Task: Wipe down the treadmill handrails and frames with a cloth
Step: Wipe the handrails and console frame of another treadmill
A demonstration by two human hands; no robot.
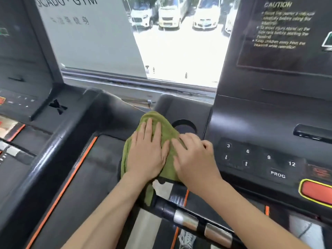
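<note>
1. Green cloth (162, 121) lies bunched on the left corner of the treadmill console (233, 123), just beside the cup holder (184, 125); its lower end hangs over the console's near edge toward the handrail (188, 221)
2. Left hand (147, 153) is palm down on the cloth, fingers straight and slightly spread
3. Right hand (195, 159) is just beside it, fingers laid flat on the cloth and close together, a bit blurred, thumb out toward the keypad (260, 157)
4. Step in hand, my read: wiping the console's left frame corner with both palms
5. To do it well: press evenly through both palms and move the hands as one so the cloth does not ruck up; cover the corner in overlapping passes
6. Wrap the cloth over the rounded left edge so the side face gets wiped too, not only the top
7. Steer clear of the keypad and the red stop button (318, 192) at the right edge; a stray press could trigger something
8. The handrail's silver grip plates look untouched by the cloth; gather the hanging end before going there so it does not drag
</note>
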